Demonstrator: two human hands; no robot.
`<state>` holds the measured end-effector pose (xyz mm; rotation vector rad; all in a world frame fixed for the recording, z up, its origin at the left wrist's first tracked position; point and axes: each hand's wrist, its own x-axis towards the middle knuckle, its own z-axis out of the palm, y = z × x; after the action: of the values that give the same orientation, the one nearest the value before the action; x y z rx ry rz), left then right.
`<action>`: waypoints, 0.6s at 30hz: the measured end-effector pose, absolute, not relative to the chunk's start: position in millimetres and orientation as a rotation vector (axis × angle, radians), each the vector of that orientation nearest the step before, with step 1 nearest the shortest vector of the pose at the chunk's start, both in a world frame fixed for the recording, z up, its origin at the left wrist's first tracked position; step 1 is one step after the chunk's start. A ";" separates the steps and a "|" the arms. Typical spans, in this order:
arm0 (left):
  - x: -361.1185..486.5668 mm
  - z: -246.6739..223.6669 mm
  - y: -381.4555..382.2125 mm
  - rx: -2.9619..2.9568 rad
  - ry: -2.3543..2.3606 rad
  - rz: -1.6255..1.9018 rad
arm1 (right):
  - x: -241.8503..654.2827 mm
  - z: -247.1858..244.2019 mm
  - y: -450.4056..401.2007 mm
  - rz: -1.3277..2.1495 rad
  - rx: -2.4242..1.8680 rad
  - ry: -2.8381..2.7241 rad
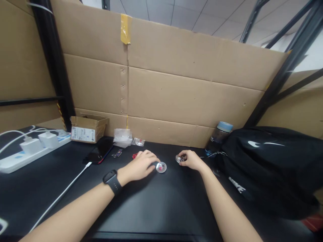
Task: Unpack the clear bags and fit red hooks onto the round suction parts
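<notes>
My left hand [141,165] rests palm down on the black table [156,205], fingertips touching a small clear round dish [161,167] with something red in it. A black watch [112,181] is on that wrist. My right hand [191,160] is curled around a small clear round piece [179,158], held just above the table. The two hands sit about a hand's width apart near the table's back edge. A small red item [134,155] peeks out behind my left hand.
A black bag [272,168] and a blue-capped bottle [219,136] stand at the right. A phone [99,152] with white cable, clear plastic bags [122,137], a small cardboard box [87,128] and a white power strip [30,149] lie at left. A cardboard wall [176,87] closes the back.
</notes>
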<state>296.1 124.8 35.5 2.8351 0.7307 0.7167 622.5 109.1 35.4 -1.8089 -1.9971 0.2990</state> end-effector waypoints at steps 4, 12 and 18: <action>312.7 31.3 102.4 2.906 0.689 0.689 | 624.9 34.1 106.8 0.309 -1.754 -2.017; 313.6 32.2 102.4 2.878 0.739 0.677 | 624.7 35.5 105.8 0.318 -1.766 -2.023; 314.3 30.2 107.4 2.852 0.813 0.629 | 620.5 41.4 101.6 0.239 -1.755 -2.035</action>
<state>314.3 107.4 30.2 2.8518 0.8134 0.6289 620.5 101.6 41.4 -1.7547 -2.0350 0.2385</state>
